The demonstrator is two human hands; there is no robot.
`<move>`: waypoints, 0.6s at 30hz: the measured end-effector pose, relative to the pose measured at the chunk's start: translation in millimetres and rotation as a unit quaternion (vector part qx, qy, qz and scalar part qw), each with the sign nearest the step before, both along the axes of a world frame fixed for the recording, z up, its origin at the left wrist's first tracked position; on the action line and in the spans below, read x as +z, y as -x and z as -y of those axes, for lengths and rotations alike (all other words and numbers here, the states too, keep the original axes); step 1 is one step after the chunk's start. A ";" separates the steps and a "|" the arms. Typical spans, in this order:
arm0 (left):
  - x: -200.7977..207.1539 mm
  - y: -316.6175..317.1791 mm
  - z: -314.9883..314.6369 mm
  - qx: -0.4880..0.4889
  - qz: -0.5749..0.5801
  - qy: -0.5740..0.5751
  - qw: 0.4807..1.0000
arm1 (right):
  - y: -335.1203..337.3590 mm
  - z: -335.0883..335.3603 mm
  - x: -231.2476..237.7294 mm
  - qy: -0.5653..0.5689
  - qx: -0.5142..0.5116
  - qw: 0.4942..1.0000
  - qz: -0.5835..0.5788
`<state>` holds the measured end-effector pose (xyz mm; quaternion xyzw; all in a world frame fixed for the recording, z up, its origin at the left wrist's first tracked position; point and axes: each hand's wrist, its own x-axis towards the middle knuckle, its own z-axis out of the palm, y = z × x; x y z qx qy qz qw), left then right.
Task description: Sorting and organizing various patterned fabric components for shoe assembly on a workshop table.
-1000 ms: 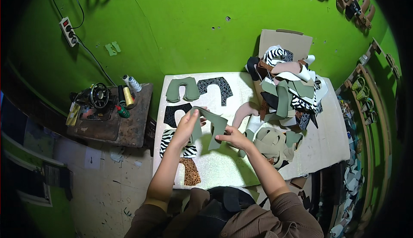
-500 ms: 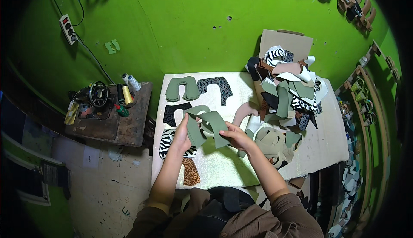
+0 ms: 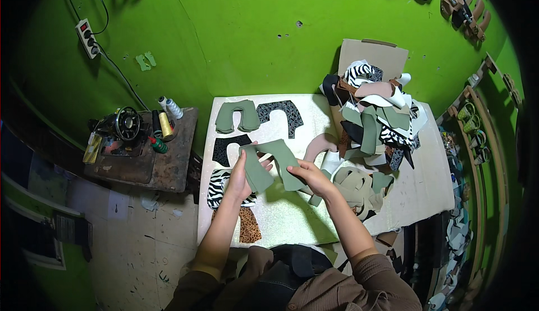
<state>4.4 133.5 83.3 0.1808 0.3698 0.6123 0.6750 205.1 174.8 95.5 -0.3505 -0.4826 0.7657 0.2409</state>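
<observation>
Over the middle of the white table, a green U-shaped cut piece [image 3: 286, 162] is stretched between my two hands. My left hand [image 3: 240, 180] grips one leg of it, thumb on top and fingers beneath. The other leg is pinched at its edge by my right hand [image 3: 312, 177]. Beyond my left hand lie a stack of similar green pieces [image 3: 225, 117], a grey-black patterned piece [image 3: 292, 117] and a black speckled piece [image 3: 223, 150]. My left forearm partly covers a zebra-striped piece [image 3: 215, 188] and a brown patterned piece [image 3: 250, 226].
A heaped pile of mixed cut pieces [image 3: 370, 125] stands at the table's back right, by a cardboard box [image 3: 373, 58]. Beige pieces [image 3: 355, 188] lie near my right forearm. On the left is a sewing machine [image 3: 128, 123] with thread cones [image 3: 165, 124]; at right, a wooden rack [image 3: 483, 198].
The green piece, bent and twisted before, now lies flatter and more spread between my hands. Both hands stay in nearly the same place.
</observation>
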 end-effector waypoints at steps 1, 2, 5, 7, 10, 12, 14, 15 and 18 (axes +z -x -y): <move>0.0 -0.7 0.3 0.005 0.057 -0.005 0.998 | 1.0 -0.1 0.1 0.014 -0.001 1.000 0.012; -0.2 -2.2 -0.2 0.004 0.057 -0.005 0.998 | 2.5 0.1 -3.4 0.013 -0.002 1.000 0.012; -4.3 -3.1 -1.9 0.000 0.071 -0.024 0.997 | 6.0 2.2 -16.5 -0.070 -0.035 0.996 0.035; -9.0 2.0 -2.5 -0.028 0.086 -0.030 0.995 | 6.4 2.1 -17.7 -0.122 -0.050 0.991 0.034; -2.4 7.9 0.1 -0.027 0.071 0.021 0.997 | 6.7 2.6 -5.5 -0.133 -0.064 0.988 0.049; 6.7 6.8 1.7 -0.033 0.070 0.013 0.997 | 4.6 -2.8 -4.0 -0.123 -0.063 0.989 0.047; 9.1 5.9 1.7 -0.038 0.069 0.005 0.997 | 4.6 -6.0 -7.9 -0.112 -0.062 0.991 0.045; 8.7 4.7 1.7 -0.057 0.075 -0.031 0.995 | 5.6 -8.0 -14.2 -0.196 -0.091 0.976 0.021; 9.1 3.6 2.4 -0.075 0.084 -0.073 0.991 | 8.5 -10.0 -21.0 -0.262 -0.119 0.958 -0.015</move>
